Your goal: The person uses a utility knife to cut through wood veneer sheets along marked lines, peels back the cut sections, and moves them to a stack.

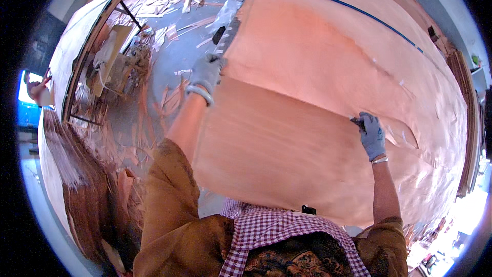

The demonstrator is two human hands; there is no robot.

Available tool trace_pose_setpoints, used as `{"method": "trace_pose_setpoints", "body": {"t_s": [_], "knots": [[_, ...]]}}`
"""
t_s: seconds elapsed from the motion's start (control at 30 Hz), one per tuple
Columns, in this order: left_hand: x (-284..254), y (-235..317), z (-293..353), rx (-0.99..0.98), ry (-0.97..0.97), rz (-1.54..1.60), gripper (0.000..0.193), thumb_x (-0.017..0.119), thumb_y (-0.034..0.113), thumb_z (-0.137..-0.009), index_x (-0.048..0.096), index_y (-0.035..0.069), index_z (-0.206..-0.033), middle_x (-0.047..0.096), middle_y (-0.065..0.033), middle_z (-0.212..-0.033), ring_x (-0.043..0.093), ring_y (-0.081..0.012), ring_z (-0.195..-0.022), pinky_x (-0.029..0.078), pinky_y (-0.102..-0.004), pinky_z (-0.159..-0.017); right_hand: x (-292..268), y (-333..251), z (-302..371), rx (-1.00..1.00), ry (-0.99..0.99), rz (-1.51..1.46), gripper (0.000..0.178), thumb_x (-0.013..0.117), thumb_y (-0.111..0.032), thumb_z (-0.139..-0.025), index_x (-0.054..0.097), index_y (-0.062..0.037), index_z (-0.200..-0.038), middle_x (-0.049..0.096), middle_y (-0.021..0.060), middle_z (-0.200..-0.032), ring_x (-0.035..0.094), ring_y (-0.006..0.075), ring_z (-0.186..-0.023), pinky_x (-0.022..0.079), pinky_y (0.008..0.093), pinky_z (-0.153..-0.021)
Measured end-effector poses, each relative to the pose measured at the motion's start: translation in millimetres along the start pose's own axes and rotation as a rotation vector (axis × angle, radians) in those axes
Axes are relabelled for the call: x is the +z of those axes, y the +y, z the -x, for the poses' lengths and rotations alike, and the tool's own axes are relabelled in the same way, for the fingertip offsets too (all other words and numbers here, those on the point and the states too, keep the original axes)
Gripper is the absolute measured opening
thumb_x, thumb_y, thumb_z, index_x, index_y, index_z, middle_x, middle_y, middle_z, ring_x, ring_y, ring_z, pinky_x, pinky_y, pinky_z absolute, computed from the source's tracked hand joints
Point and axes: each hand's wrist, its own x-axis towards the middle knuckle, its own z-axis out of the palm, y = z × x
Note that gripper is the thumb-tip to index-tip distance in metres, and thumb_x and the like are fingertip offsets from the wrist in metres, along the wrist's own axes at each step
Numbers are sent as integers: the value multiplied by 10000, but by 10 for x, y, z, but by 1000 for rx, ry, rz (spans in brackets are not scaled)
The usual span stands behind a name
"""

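A rectangular wood veneer sheet (266, 143), pinkish brown and faintly grained, lies over a larger, paler veneer layer (307, 36). My left hand (206, 72), in a grey glove, is closed at the sheet's far left corner. Along the same far edge, toward the right, my right hand (371, 136) is pinched at the sheet's other corner. Its glove is grey too, with dark fingertips. A small pale speck shows by those fingertips, too small to name. Just right of this hand, the lower layer has a lifted, curved split.
A long thin dark blue rod (338, 1) with a black handle lies across the far veneer. Veneer scraps litter the floor at left, beside a metal-framed table (77, 66). Stacked veneer sheets (87, 190) stand at lower left. Another person's arm shows at the far left.
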Motion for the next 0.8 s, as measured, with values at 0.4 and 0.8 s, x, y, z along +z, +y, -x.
{"method": "trace_pose_setpoints", "body": {"t_s": [0.4, 0.8], "knots": [[47, -388, 261, 354, 210, -567, 266, 661, 223, -794, 656, 34, -982, 611, -208, -1007, 591, -320, -929, 447, -418, -787, 149, -113, -7, -38, -123, 9, 274, 615, -38, -709, 553, -86, -971, 570, 59, -1163, 541, 301, -1014, 501, 423, -786], [1037, -74, -86, 630, -13, -970, 604, 383, 448, -914, 357, 77, -1390, 292, -168, -1464, 207, -350, -1373, 96, -528, -1111, 168, -165, -58, -74, -121, 2, 213, 627, -72, -737, 568, -96, -940, 568, 91, -1156, 551, 305, -1018, 496, 410, -803]]}}
